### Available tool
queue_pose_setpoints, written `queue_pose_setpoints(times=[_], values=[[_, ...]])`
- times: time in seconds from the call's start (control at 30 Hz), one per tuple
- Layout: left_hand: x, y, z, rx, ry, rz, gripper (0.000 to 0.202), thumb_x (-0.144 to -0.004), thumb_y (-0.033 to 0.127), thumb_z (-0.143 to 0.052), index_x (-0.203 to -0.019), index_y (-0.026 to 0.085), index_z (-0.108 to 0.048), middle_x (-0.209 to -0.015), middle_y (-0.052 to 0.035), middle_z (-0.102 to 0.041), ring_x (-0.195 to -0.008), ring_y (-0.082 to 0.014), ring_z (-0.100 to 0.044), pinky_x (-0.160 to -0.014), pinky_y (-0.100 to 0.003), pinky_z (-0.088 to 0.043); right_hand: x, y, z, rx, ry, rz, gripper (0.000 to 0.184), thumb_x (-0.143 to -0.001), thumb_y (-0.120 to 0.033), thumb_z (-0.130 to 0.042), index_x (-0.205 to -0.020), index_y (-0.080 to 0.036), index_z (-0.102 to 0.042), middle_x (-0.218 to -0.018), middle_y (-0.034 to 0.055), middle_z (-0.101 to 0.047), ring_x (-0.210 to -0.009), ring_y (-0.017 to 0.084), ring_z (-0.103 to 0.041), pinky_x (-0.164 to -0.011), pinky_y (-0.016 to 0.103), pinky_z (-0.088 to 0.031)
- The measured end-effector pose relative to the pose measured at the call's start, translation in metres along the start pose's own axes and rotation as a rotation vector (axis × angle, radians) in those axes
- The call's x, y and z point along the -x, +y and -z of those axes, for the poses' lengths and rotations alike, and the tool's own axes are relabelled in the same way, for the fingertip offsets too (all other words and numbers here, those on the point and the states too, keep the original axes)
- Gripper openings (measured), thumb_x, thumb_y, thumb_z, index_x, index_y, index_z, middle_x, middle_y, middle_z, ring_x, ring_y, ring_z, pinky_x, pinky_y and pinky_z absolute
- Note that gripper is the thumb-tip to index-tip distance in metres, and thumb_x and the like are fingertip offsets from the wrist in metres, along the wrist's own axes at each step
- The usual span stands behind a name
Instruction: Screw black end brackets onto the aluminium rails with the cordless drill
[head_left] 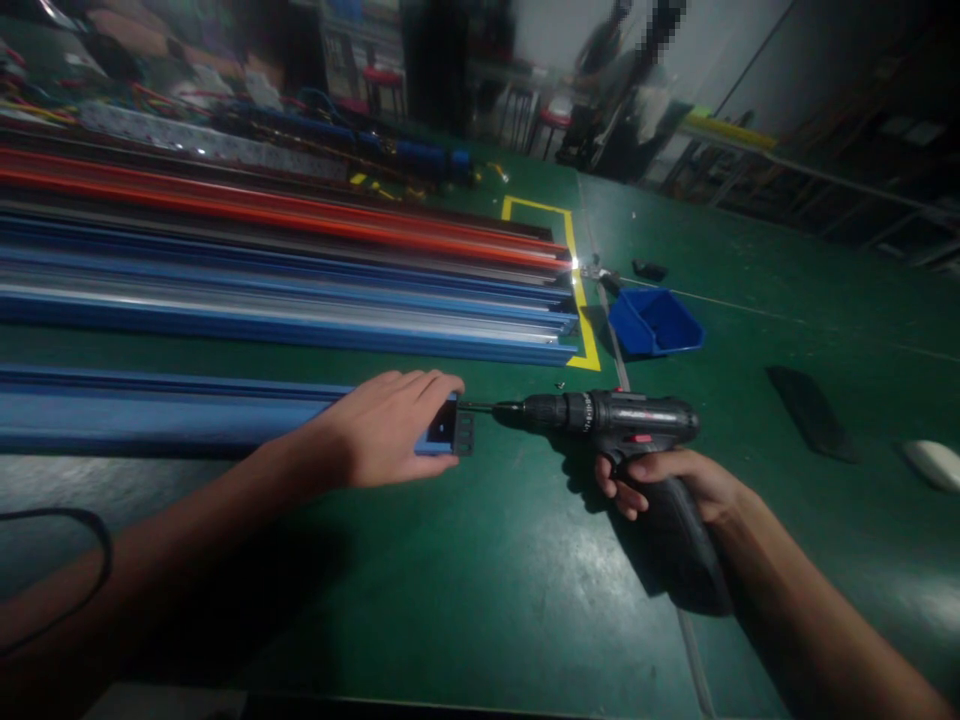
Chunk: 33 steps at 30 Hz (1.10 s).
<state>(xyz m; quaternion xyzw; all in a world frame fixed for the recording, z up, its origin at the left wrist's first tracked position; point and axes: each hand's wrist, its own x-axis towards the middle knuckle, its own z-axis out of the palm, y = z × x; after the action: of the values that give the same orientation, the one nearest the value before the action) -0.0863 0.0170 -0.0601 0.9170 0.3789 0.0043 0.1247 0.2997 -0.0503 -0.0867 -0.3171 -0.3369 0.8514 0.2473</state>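
My left hand (pixel 397 425) is wrapped over the right end of a long blue metal profile (pixel 172 410), which lies on the green tabletop. A black end cap (pixel 463 436) shows at that end, just past my fingers. In my right hand (pixel 667 480) is a black cordless drill (pixel 630 415), gripped by its handle and lying level, pointing left. Its long bit (pixel 480 407) reaches the end cap near the upper corner; whether a screw sits at the tip cannot be made out.
Behind lie several more blue profiles (pixel 300 315) and red ones (pixel 300 205), their ends inside a yellow tape outline (pixel 589 345). A blue bin (pixel 656 322) stands beyond the drill. Rightward are a dark flat object (pixel 810 412) and a white rounded object (pixel 934 464). Wires and people are at the back.
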Motion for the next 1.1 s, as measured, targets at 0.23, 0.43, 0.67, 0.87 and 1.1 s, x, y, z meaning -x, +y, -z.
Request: queue_pose_setpoints(times=[0.23, 0.43, 0.67, 0.87, 1.1], values=[[0.0005, -0.0001, -0.0008, -0.013, 0.002, -0.007, 0.065, -0.089, 0.055, -0.064, -0.138, 0.014, -0.051, -0.120, -0.0149, -0.068, -0.105, -0.0307, -0.066, -0.092, -0.042, -0.047, -0.0005, 0.0000, -0.0011, 0.021, 0.028, 0.004, 0.028, -0.088, -0.020, -0.074, -0.113, -0.007, -0.074, -0.100, 0.0116, -0.074, -0.071, 0.012, -0.068, -0.074, 0.027, -0.060], [0.0004, -0.0007, -0.0004, -0.014, 0.000, -0.003, 0.065, -0.089, 0.056, -0.064, -0.138, 0.016, -0.050, -0.121, -0.0145, -0.068, -0.107, -0.0305, -0.066, -0.093, -0.042, -0.048, -0.0008, 0.0006, 0.0003, -0.001, -0.006, 0.022, 0.032, -0.088, -0.018, -0.073, -0.118, -0.005, -0.073, -0.105, 0.0133, -0.075, -0.073, 0.012, -0.070, -0.076, 0.027, -0.061], [0.0005, -0.0020, -0.0045, -0.030, 0.022, -0.017, 0.066, -0.089, 0.057, -0.063, -0.139, 0.017, -0.050, -0.122, -0.0144, -0.068, -0.107, -0.0305, -0.066, -0.093, -0.041, -0.047, -0.0005, 0.0001, 0.0006, -0.019, -0.013, 0.013, 0.026, -0.089, -0.018, -0.072, -0.111, -0.005, -0.074, -0.097, 0.0118, -0.074, -0.070, 0.011, -0.069, -0.073, 0.027, -0.062], [-0.0006, 0.0003, -0.0012, -0.036, -0.006, -0.009, 0.065, -0.090, 0.056, -0.062, -0.139, 0.015, -0.050, -0.123, -0.0157, -0.067, -0.108, -0.0315, -0.065, -0.093, -0.043, -0.047, -0.0011, 0.0013, -0.0015, -0.011, -0.001, 0.036, 0.023, -0.090, -0.016, -0.070, -0.109, -0.004, -0.073, -0.093, 0.0113, -0.074, -0.067, 0.011, -0.066, -0.069, 0.025, -0.060], [-0.0008, -0.0012, -0.0031, -0.034, 0.005, -0.006, 0.066, -0.089, 0.057, -0.062, -0.139, 0.016, -0.050, -0.122, -0.0150, -0.068, -0.107, -0.0310, -0.066, -0.092, -0.042, -0.048, -0.0009, 0.0017, -0.0014, 0.000, 0.000, 0.023, 0.021, -0.090, -0.018, -0.071, -0.107, -0.005, -0.073, -0.090, 0.0091, -0.072, -0.064, 0.009, -0.064, -0.068, 0.024, -0.059]])
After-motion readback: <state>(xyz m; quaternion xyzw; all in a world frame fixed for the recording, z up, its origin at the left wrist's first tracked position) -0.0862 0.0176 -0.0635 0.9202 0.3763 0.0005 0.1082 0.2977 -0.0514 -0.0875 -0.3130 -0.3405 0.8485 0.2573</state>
